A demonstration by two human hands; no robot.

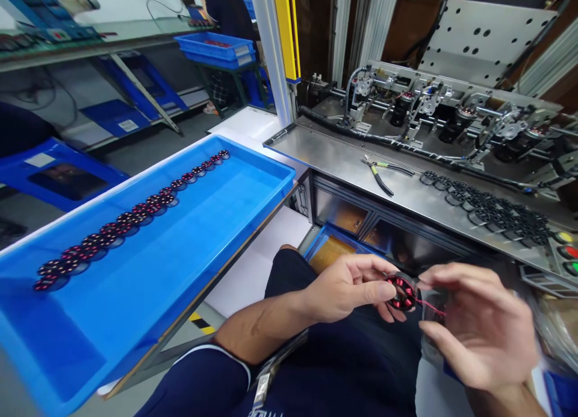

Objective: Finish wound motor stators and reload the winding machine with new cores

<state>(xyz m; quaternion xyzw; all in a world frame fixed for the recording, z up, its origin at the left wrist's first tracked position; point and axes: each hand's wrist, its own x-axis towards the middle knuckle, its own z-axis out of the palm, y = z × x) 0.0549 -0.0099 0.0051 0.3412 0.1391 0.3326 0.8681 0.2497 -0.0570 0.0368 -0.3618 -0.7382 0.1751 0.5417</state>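
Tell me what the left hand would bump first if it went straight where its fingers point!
Probably the right hand, just past the red-and-black ring that the left hand holds; depth is hard to judge.

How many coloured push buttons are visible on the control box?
3, at the right edge of the picture: a yellow button uppermost, a red button below it, and a green button lowest. Others may lie outside the frame.

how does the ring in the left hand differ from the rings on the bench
The held ring is black and red, with a red wire; the bench rings look all black. The held ring is pinched in the left hand; the bench rings lie clustered. Both are round with dark rims.
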